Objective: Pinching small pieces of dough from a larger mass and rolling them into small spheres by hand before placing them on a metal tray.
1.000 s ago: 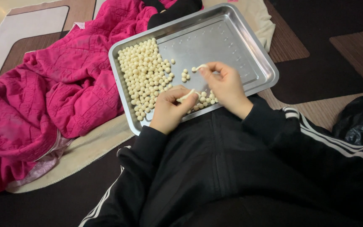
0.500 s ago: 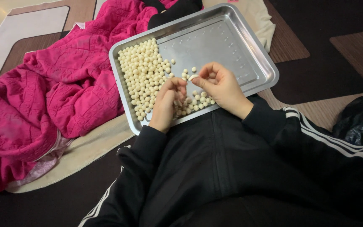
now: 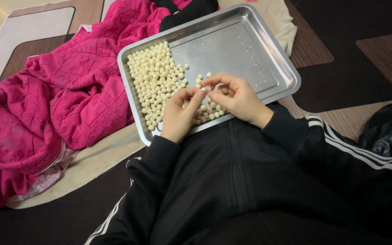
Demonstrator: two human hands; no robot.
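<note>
Over the tray (image 3: 268,59), left hand (image 3: 178,115) and right hand (image 3: 237,97) met fingertip to fingertip, pinching one ball (image 3: 203,89) (small, cream); other balls (image 3: 157,81) lay heaped tray-left, beside pink blanket (image 3: 55,104).

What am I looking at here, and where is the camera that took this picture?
There is no machine here: a person in a black jacket works with bare hands. The camera sits on that person's head and looks down, so you see their own arms. A shiny metal tray rests in front of them, with many small cream-coloured balls gathered on its left side. The left hand and right hand meet over the tray, fingertips pinching one small pale piece between them. A crumpled pink blanket lies left of the tray.
</note>
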